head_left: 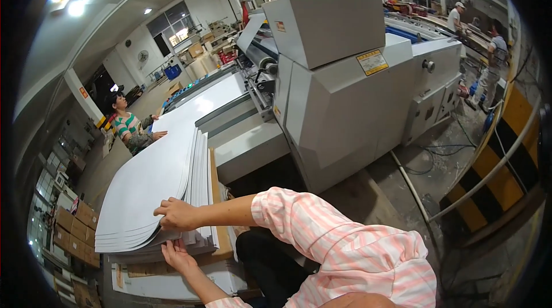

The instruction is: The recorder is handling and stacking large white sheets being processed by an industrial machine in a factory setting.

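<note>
A tall stack of large white sheets (144, 170) lies in front of me, its upper sheets lifted and curved along the near edge. My right hand (177, 214) is closed on the near corner of these upper sheets, fingers bent over the edge. Just below, my left hand (179, 256) is turned palm up, its fingers apart and touching the sheet edges from beneath. Its fingertips are partly hidden by the paper. More layered sheets (201, 193) show under the lifted ones, above a brown board (221, 239).
A big grey machine (339, 106) with rollers (267, 66) stands beyond the stack. Across the sheets, a co-worker (129, 121) in a striped top rests hands on the paper. Cartons (75, 227) are piled at left. A yellow-black striped barrier (500, 170) stands at right.
</note>
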### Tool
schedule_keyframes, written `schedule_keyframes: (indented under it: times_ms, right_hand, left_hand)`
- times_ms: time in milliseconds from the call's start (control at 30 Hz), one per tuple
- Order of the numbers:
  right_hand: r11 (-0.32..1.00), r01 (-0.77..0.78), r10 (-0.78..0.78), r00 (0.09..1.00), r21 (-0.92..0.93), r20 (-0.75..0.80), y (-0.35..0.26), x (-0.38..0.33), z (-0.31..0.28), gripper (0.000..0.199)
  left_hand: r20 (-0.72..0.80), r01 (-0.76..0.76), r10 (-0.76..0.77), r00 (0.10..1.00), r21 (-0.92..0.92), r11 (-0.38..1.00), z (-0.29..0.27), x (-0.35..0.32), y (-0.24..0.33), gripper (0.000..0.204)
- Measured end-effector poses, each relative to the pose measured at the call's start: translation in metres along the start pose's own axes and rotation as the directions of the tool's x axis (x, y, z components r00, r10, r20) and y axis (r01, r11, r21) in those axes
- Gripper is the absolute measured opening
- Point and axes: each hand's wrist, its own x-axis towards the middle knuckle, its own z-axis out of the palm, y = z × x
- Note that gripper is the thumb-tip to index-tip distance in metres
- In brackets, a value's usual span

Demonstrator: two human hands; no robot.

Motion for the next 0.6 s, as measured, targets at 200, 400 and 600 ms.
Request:
schedule_keyframes:
  times_ms: [200,400,600]
  right_hand:
    - [0.989,-0.098,0.106,0.992,0.113,-0.069,0.006,0.019,0.015,0.022]
    - [0.729,-0.464,0.535,0.845,0.504,0.003,0.014,0.077,-0.002,0.04]
    - [0.982,0.064,-0.094,0.981,0.176,0.171,-0.001,0.035,0.014,0.021]
  left_hand:
    - [-0.311,-0.055,0.111,0.944,0.184,0.981,0.045,-0.019,0.012,0.049]
    - [-0.113,0.025,0.004,0.994,0.246,0.969,0.026,-0.005,0.006,0.025]
    - [-0.064,0.017,0.0,0.998,0.251,0.968,-0.003,0.001,0.015,0.016]
